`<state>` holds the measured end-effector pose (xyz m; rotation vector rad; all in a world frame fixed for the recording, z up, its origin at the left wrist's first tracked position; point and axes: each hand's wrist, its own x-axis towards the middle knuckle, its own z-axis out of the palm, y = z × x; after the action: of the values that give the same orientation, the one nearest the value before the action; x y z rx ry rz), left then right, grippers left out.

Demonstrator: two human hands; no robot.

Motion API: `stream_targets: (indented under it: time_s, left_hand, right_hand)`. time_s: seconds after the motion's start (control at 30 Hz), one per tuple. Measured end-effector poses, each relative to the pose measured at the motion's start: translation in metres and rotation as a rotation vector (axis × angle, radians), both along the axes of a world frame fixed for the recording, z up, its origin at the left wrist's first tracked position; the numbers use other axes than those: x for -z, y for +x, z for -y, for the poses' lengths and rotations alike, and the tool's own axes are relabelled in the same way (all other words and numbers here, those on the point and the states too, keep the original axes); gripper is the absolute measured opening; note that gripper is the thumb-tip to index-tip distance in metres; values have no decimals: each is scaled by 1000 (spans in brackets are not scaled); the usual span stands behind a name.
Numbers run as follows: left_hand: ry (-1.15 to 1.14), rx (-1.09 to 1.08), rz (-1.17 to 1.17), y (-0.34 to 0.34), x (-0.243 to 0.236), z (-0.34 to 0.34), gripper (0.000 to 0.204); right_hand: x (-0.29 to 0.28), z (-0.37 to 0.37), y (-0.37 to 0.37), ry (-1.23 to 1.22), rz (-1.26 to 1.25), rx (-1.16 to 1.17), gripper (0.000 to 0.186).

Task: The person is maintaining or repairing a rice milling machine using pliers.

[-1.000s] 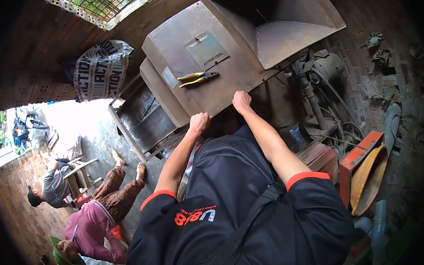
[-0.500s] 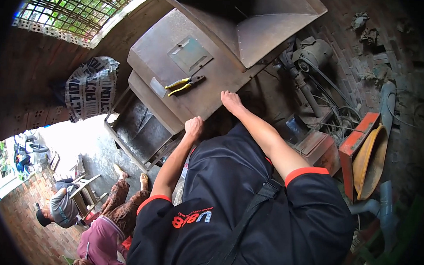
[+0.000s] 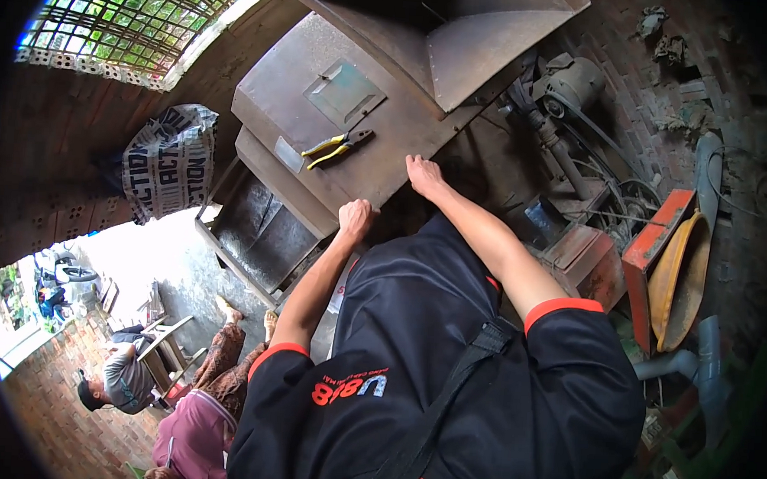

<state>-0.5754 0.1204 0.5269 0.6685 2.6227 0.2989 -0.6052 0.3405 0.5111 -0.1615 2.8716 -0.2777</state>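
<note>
A brown metal machine housing (image 3: 275, 78) with a sloped top stands before me. My left hand (image 3: 356, 218) is closed at its near edge, knuckles up. Farther right along the same edge, my right hand (image 3: 423, 174) is closed too, its fingers curled at the rim. What lies under both sets of fingers is hidden. Yellow-handled pliers (image 3: 341, 146) rest on the sheet metal beyond my left hand, touched by neither hand. Past them a small greenish hatch plate (image 3: 346, 95) is set in the top.
A square hopper (image 3: 497, 59) rises at the far side. To the right are a belt-driven motor (image 3: 574, 83), an orange frame (image 3: 652, 254) and a yellow chute (image 3: 676, 281). A dark metal tray (image 3: 262, 242) sits left. Two people, one in a pink top (image 3: 191, 442), are at lower left.
The view has shifted slightly, so the people at lower left appear a little farther right and lower. Both hands stay at the housing's edge, and the pliers lie where they were.
</note>
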Motion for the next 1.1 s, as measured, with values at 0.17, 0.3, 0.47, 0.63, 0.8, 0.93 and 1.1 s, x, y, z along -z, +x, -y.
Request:
stream_targets:
  time_s: [0.17,0.3,0.47,0.63,0.8,0.93,1.1]
  left_hand:
    - [13,46,-47,-1,14,6,21]
    - [16,36,-79,2,23,3,25]
    - [-55,55,-53,10,27,3,25]
    - [-9,47,-69,13,34,8,23]
    - [40,108,-35,8,44,14,17]
    - [207,229,-133,4,26,12,11]
    - [112,22,-105,4,8,17,18]
  right_hand:
    - [-3,6,-2,69,-71,-87,10]
    - [1,10,-1,193,-167,-154,10]
    - [21,10,4,231,-132,10,13]
    - [3,30,-21,-522,525,1081,25]
    - [-7,36,-3,-46,107,546,19]
    - [1,21,4,16,-104,110,15]
    - [1,16,1,33,-120,34,10]
